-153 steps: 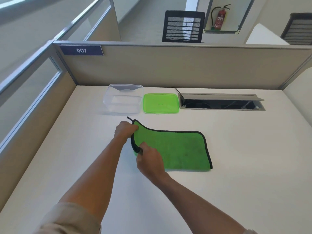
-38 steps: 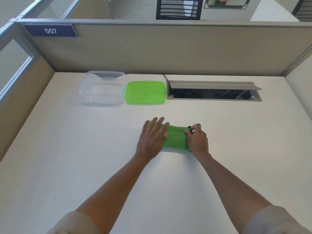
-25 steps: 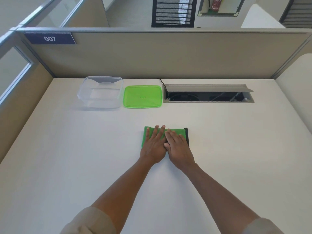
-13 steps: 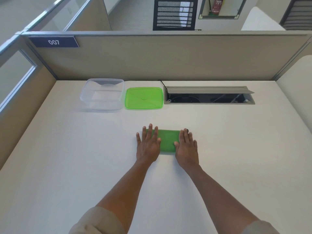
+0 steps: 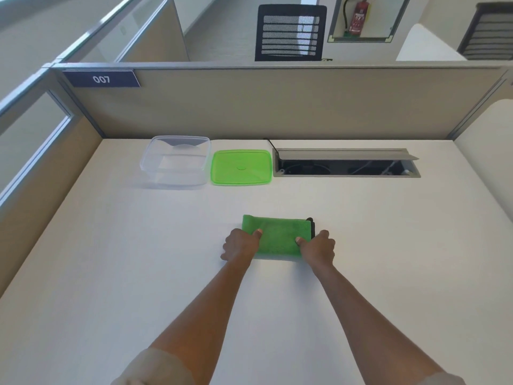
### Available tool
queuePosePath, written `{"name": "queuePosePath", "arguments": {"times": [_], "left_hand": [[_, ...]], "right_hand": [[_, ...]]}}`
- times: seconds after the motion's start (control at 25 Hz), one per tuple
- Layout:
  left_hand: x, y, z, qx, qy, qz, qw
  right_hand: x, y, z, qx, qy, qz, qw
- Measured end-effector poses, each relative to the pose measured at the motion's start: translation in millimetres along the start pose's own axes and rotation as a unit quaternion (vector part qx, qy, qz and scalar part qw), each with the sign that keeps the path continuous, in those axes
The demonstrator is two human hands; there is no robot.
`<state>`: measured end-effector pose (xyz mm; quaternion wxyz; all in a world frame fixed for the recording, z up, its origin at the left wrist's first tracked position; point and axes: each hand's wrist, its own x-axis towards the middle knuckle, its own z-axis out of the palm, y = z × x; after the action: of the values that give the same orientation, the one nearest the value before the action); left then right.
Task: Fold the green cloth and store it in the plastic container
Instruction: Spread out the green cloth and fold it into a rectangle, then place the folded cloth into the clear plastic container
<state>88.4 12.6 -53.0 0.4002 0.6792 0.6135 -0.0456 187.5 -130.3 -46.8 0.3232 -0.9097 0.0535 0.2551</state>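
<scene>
- The green microfibre cloth with a dark edge [image 5: 279, 237] lies folded into a small thick rectangle on the pale worktop [image 5: 111, 273], in front of the person and well apart from the container.
- The left hand [image 5: 240, 245] takes the left end of the cloth and the right hand [image 5: 317, 247] takes the right end. On each hand the thumb lies on top of the fabric and the other fingers curl at or under the edge, so each grip pinches one end of the cloth.
- I judge that the two ends are held like this to lift the packet in one piece, so that the layers do not open on the way to the container.
- The clear rectangular plastic container [image 5: 177, 162] stands open at the far side of the worktop, near the partition wall, and nothing is visible inside it. The green plastic lid [image 5: 241, 167] lies flat just beside it on the right, probably kept off so that the cloth can go in first.
- To the right of the lid there is an open grey cable hatch [image 5: 345, 163] set in the worktop.
- It is hard to say whether the cloth already leaves the worktop or only rests on it. The fingers under the edges are hidden, and the number of folded layers cannot be counted. The sleeves are cut off at the lower border.
</scene>
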Motion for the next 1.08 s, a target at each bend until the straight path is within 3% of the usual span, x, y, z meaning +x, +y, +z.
{"name": "queuePosePath", "arguments": {"times": [0.2, 0.56, 0.76, 1.08], "left_hand": [[7.7, -9.4, -9.2, -0.133, -0.054, -0.022, 0.989], [21.3, -26.0, -40.9, -0.133, -0.101, 0.028, 0.985], [40.6, -31.7, -87.1, -0.11, -0.055, 0.066, 0.99], [91.4, -0.7, -204.4, -0.048, 0.078, 0.145, 0.985]], "right_hand": [[1.4, -3.2, -8.5, 0.045, -0.03, 0.046, 0.997], [-15.3, -17.4, 0.1, 0.141, -0.087, 0.029, 0.986], [-33.8, -56.4, 21.5, 0.156, -0.089, -0.012, 0.984], [-59.1, -168.2, 58.7, 0.173, -0.114, -0.112, 0.972]]}}
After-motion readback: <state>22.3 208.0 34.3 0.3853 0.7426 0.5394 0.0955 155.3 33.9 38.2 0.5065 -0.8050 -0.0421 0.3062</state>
